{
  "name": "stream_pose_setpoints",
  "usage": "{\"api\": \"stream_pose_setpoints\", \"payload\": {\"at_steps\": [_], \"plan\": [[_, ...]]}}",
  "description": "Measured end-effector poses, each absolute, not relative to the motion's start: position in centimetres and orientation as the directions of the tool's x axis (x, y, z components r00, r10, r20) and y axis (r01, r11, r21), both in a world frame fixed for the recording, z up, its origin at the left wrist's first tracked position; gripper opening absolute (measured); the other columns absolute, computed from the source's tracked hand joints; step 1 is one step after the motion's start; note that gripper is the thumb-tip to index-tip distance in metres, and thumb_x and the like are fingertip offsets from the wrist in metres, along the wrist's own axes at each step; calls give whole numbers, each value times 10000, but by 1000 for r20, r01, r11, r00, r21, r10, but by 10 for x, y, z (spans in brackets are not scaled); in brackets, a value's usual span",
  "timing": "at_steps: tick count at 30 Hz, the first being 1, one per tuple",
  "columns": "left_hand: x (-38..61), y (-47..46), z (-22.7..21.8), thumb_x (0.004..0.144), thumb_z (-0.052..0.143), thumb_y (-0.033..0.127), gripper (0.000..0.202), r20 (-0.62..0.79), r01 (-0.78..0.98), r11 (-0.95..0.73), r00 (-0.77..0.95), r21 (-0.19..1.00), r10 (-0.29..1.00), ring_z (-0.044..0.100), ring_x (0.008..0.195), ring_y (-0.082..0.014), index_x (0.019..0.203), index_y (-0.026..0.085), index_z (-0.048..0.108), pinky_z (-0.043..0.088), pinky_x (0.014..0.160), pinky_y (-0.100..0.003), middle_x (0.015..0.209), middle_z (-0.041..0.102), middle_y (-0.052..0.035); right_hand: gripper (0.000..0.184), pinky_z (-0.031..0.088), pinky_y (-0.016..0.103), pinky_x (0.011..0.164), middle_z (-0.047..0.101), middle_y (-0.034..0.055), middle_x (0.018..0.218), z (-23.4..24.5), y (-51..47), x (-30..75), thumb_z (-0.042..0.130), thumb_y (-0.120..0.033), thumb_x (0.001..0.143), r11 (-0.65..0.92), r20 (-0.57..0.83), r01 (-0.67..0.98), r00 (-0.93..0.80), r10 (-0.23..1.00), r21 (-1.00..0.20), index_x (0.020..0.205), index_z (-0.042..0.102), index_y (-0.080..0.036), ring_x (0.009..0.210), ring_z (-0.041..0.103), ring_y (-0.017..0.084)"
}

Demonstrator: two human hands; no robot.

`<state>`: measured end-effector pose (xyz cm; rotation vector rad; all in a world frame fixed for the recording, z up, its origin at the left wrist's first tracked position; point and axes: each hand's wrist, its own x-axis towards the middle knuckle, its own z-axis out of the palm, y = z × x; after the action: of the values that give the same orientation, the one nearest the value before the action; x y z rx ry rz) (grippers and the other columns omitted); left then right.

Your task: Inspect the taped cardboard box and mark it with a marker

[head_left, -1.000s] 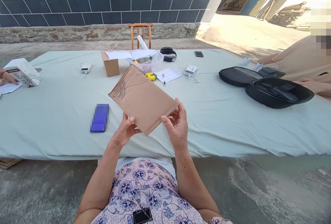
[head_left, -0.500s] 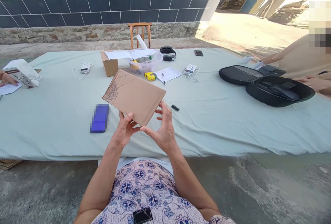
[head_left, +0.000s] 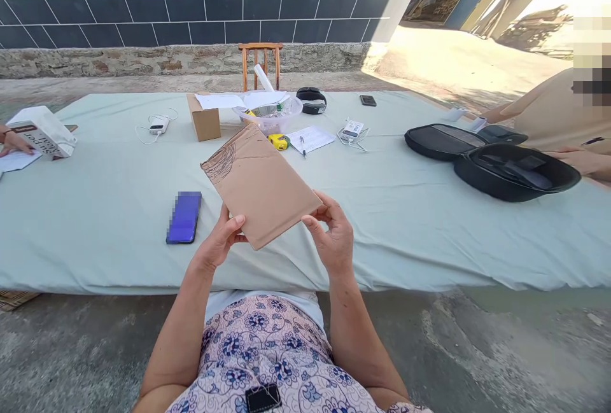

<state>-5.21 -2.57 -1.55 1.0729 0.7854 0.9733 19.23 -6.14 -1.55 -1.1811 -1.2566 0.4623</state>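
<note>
I hold a flat piece of brown cardboard [head_left: 267, 190], tilted above the table, with dark scribbled lines at its far left corner. My left hand [head_left: 222, 238] is closed on its lower left edge, thumb on top and fingers partly hidden beneath. At the right corner, my right hand [head_left: 331, 228] pinches the board between thumb and fingers. A blue-screened phone [head_left: 185, 217] lies on the cloth to the left of my left hand. Just beyond the cardboard sits a yellow tape measure [head_left: 279, 141].
A pale cloth covers the table [head_left: 405, 235]. Farther back are a cardboard box [head_left: 206, 126], a plastic basket [head_left: 279, 123], a paper sheet [head_left: 312, 138] and a white device [head_left: 352, 130]. An open black case [head_left: 518, 171] lies right, near another person's hand [head_left: 573, 161].
My right hand has moved right and closed on the cardboard's right corner. The cardboard has turned and shifted slightly right and nearer. A small black item on the cloth is now hidden.
</note>
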Motion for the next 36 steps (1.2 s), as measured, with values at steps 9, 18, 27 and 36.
{"api": "stream_pose_setpoints", "payload": {"at_steps": [9,18,27,36], "plan": [[-49,-29,-18,948,514,773,755,15,-250,72,329,966,944,415,1564,-313,1608,424,405,459,1168,-449,1684,473,-35,518,509,332,690,650,-3,744,-6,-63,185,749,-710,836,387,481,289,436,761,-875,1017,821,-230,666,525,159],[-32,-32,-12,934,388,849,834,76,-293,-14,201,956,977,276,1648,-254,1633,395,382,328,1301,-401,1687,474,-9,515,498,342,688,615,-5,695,-5,-65,181,690,-743,865,372,516,386,402,756,-844,869,771,-234,662,536,175],[-37,-34,-11,874,414,907,873,61,-322,9,206,947,977,280,1647,-294,1603,428,452,347,1302,-434,1708,446,24,459,501,335,706,640,7,758,-6,-66,180,586,-663,960,398,522,355,397,754,-846,794,644,-240,717,567,180],[-57,-43,6,832,779,644,961,257,-72,-247,331,966,908,257,1641,-381,1659,368,374,324,1297,-443,1774,316,-20,460,526,331,715,683,41,898,-6,-66,187,674,-674,884,403,429,163,492,758,-900,983,677,-224,815,619,205]]}}
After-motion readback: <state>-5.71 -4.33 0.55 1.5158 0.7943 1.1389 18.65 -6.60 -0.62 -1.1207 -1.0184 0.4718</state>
